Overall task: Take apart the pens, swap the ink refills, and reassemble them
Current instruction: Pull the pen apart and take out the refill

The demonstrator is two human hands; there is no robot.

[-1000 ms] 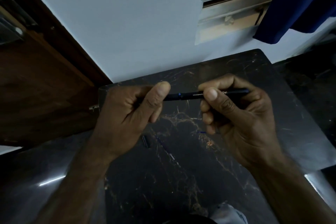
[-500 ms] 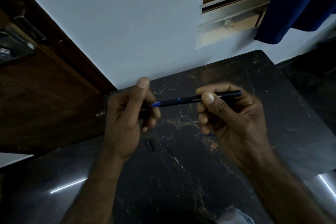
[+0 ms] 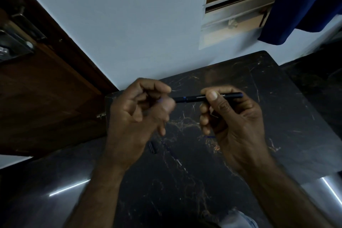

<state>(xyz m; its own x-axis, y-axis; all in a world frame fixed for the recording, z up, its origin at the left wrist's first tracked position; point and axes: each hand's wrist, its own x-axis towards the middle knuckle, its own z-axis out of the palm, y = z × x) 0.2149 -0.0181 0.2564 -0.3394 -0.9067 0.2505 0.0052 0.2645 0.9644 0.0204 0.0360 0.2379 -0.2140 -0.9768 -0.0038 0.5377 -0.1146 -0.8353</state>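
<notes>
A black pen (image 3: 196, 98) with a thin blue ring lies level above the dark marble table (image 3: 268, 107). My right hand (image 3: 235, 126) grips its barrel between thumb and fingers. My left hand (image 3: 135, 116) is blurred, its fingers curled around the pen's front end, where a bit of blue tip (image 3: 160, 100) shows. On the table below lie a small black pen part (image 3: 152, 147) and a thin refill (image 3: 174, 157). A short blue piece (image 3: 210, 136) peeks out under my right hand.
A brown wooden door (image 3: 46, 89) with a metal latch stands at the left. A pale wall rises behind the table, with a louvred window (image 3: 236, 5) and a blue cloth (image 3: 305, 2) at the upper right. The table's far edge meets the wall.
My left thumb lifted off the pen, baring its blue tip, and the fingers have now closed around that end again. My right hand kept its hold on the barrel.
</notes>
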